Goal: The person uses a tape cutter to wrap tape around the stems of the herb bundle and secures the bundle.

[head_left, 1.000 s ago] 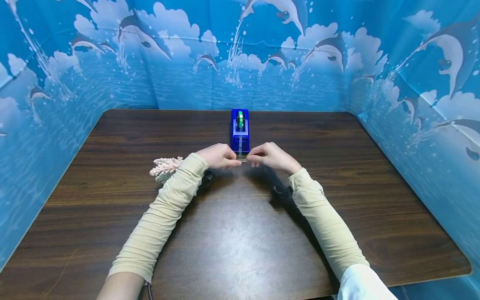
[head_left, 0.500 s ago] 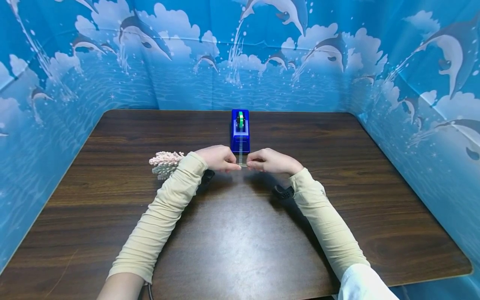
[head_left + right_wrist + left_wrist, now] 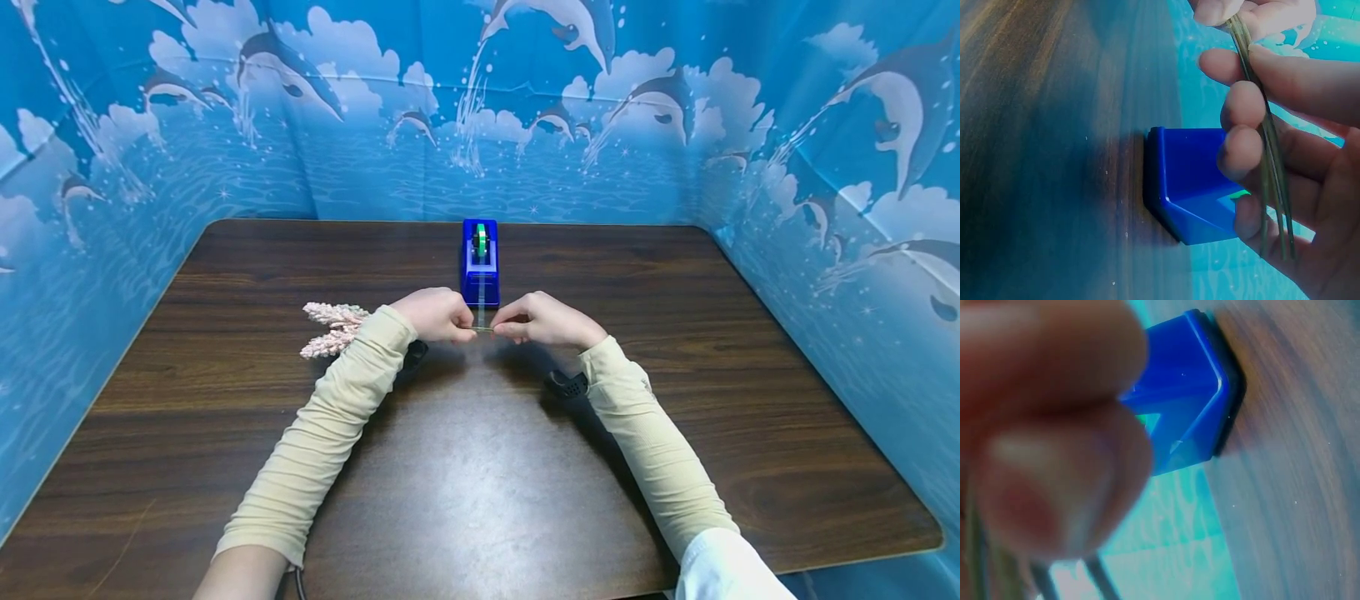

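Note:
A bundle of thin green stems [image 3: 1266, 134] runs between both hands, with pale pink flower sprigs [image 3: 330, 329] showing left of the left wrist. My left hand [image 3: 438, 314] pinches the stems between thumb and finger near the middle of the table. Facing it, the right hand [image 3: 551, 319] holds the stem ends; in the right wrist view they cross its curled fingers. A strip of clear tape [image 3: 482, 310] stretches from the blue tape dispenser [image 3: 470, 287] to the stems in the gap between the hands. A green tape roll [image 3: 482, 240] sits in the dispenser.
The brown wooden table [image 3: 480, 467] carries the dispenser near its far edge. A blue curtain with dolphins [image 3: 360, 167] stands round the back and sides. Black wrist devices [image 3: 565, 384] hang under both sleeves.
Both hands have come slightly toward me, drawing the tape longer. The flower sprigs have turned over, from one pink and one greyish side to two pink sprigs spread apart.

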